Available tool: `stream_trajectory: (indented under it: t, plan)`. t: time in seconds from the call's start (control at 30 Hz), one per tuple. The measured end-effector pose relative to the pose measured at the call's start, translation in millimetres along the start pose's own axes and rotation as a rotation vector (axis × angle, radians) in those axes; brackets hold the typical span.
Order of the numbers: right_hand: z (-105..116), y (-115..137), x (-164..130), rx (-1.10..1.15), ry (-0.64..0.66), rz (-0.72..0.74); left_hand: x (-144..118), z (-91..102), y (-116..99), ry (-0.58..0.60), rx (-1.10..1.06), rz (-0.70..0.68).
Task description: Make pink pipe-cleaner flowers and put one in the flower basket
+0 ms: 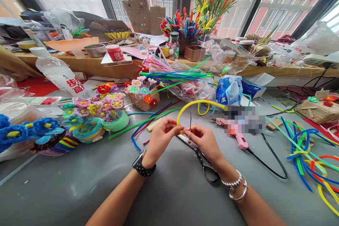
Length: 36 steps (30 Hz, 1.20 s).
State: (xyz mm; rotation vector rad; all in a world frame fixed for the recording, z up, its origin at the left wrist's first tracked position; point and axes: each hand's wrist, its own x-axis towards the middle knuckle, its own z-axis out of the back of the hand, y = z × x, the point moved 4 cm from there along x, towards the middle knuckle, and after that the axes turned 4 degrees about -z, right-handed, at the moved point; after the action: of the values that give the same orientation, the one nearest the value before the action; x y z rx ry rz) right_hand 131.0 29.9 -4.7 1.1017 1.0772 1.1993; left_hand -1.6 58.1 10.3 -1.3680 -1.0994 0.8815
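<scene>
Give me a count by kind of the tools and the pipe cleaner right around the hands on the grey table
Yellow pipe cleaner, pinched by left hand and right hand: 1
Black scissors, lying under the right hand: 1
Pink glue gun, right of the hands: 1
Total: 3

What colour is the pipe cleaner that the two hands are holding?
The pipe cleaner is yellow; the head view shows it.
</scene>
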Motion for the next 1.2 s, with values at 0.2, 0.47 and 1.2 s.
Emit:
stream_trajectory:
  t: [0.2,0.47,1.2]
  plan:
    - [-1.3,-4.1,0.3,0.169,-0.023,-0.067,0.0,1.7,5.1,-0.051,-0.140,0.110]
    - [-2.1,-5.0,-1.1,0.242,-0.066,-0.091,-0.7,-3.4,0.4,0.079,-0.033,0.113]
    - [4.1,6.5,-8.2,-1.127,-0.074,0.203,0.2,10.2,-2.3,-0.164,0.581,-0.382]
